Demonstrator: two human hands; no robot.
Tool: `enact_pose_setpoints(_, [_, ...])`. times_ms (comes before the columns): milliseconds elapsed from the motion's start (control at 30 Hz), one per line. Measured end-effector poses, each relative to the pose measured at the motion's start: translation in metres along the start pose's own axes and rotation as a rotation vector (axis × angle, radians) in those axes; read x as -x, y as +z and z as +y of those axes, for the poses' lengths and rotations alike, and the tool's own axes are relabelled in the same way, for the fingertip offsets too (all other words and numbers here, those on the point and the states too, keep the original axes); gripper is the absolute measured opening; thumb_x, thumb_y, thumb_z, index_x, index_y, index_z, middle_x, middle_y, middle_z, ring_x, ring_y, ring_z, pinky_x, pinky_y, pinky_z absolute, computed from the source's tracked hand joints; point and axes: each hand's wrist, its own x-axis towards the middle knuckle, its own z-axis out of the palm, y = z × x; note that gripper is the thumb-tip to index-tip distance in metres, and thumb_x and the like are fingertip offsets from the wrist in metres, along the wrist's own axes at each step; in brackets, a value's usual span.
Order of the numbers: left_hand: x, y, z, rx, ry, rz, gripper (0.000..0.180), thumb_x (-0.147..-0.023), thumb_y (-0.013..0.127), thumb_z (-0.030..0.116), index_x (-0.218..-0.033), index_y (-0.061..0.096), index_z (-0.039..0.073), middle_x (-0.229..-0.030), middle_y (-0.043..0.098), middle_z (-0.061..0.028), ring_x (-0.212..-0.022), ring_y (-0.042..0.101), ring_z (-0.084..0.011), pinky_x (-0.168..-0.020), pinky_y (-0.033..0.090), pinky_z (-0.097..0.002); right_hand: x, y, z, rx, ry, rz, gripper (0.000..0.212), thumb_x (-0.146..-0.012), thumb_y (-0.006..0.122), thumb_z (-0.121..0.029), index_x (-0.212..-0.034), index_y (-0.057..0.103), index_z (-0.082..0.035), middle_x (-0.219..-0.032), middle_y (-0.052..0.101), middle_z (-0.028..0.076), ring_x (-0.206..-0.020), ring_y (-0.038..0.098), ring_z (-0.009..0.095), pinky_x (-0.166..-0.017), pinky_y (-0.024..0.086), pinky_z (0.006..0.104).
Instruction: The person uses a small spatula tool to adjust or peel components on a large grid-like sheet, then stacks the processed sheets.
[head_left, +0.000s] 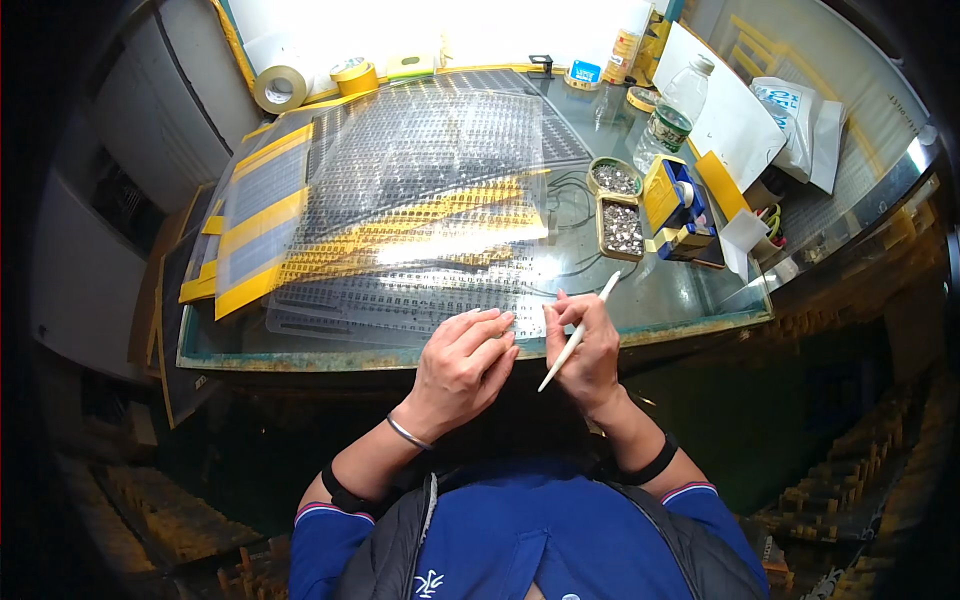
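My left hand (465, 362) rests at the near edge of a large clear plastic sheet (420, 150), its fingers lying side by side and bent slightly toward the right. The sheet carries many rows of small dark marks. Just to the right, my right hand (588, 358) is closed around a slim white pen-like stick (563, 358), which slants with its lower tip toward me. The right thumb and index finger meet close to the sheet's corner; whether anything small sits between them I cannot make out.
A glass-topped table (640, 310) bears yellow-striped sheets (262, 225) at left and tape rolls (281, 90) behind. At right are a tin of small metallic bits (622, 228), a round tin (615, 178), a blue-yellow tape dispenser (672, 210) and a clear bottle (678, 112).
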Motion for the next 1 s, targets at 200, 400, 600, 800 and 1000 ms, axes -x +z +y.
enact_pose_setpoints(200, [-0.010, 0.002, 0.000, 0.045, -0.002, 0.006, 0.012, -0.077, 0.069, 0.007, -0.086, 0.064, 0.003, -0.097, 0.067, -0.0105, -0.094, 0.062, -0.0268, -0.081, 0.048, -0.0370, 0.002, -0.005, 0.004, -0.056, -0.032, -0.053, 0.022, -0.079, 0.067, 0.003, -0.087, 0.048, -0.004, -0.082, 0.059, 0.013, -0.079, 0.066, 0.031, -0.071, 0.053, 0.0378])
enact_pose_setpoints(400, [-0.028, 0.006, -0.002, 0.169, -0.134, -0.056, 0.011, -0.072, 0.072, 0.003, -0.079, 0.063, 0.004, -0.076, 0.062, -0.0104, -0.076, 0.059, -0.0285, -0.068, 0.047, -0.0348, 0.000, -0.005, -0.003, 0.026, -0.006, -0.151, 0.021, -0.081, 0.068, -0.004, -0.091, 0.049, -0.004, -0.082, 0.061, 0.012, -0.078, 0.065, 0.031, -0.065, 0.052, 0.0373])
enact_pose_setpoints(600, [-0.038, 0.008, 0.001, 0.261, -0.373, -0.171, 0.010, -0.071, 0.070, 0.001, -0.075, 0.061, 0.001, -0.071, 0.060, -0.0104, -0.065, 0.060, -0.0229, -0.061, 0.047, -0.0340, 0.002, -0.007, 0.001, -0.026, 0.003, -0.175, 0.022, -0.080, 0.059, -0.001, -0.097, 0.045, -0.003, -0.085, 0.057, 0.015, -0.077, 0.061, 0.035, -0.063, 0.050, 0.0414])
enact_pose_setpoints(800, [-0.043, 0.009, -0.003, 0.361, -0.469, -0.276, 0.013, -0.071, 0.067, -0.002, -0.079, 0.058, 0.001, -0.071, 0.059, -0.0113, -0.065, 0.059, -0.0238, -0.061, 0.047, -0.0351, 0.003, -0.006, 0.001, 0.013, -0.002, -0.141, 0.025, -0.078, 0.065, -0.001, -0.096, 0.047, -0.004, -0.083, 0.059, 0.013, -0.073, 0.063, 0.032, -0.062, 0.049, 0.0393])
enact_pose_setpoints(1000, [-0.042, 0.006, 0.002, 0.246, -0.408, -0.314, 0.015, -0.073, 0.063, -0.006, -0.081, 0.052, 0.001, -0.075, 0.055, -0.0132, -0.070, 0.054, -0.0268, -0.063, 0.044, -0.0362, 0.002, -0.006, -0.001, 0.029, -0.018, -0.155, 0.025, -0.078, 0.064, -0.002, -0.096, 0.046, -0.003, -0.082, 0.058, 0.014, -0.072, 0.062, 0.032, -0.060, 0.049, 0.0396])
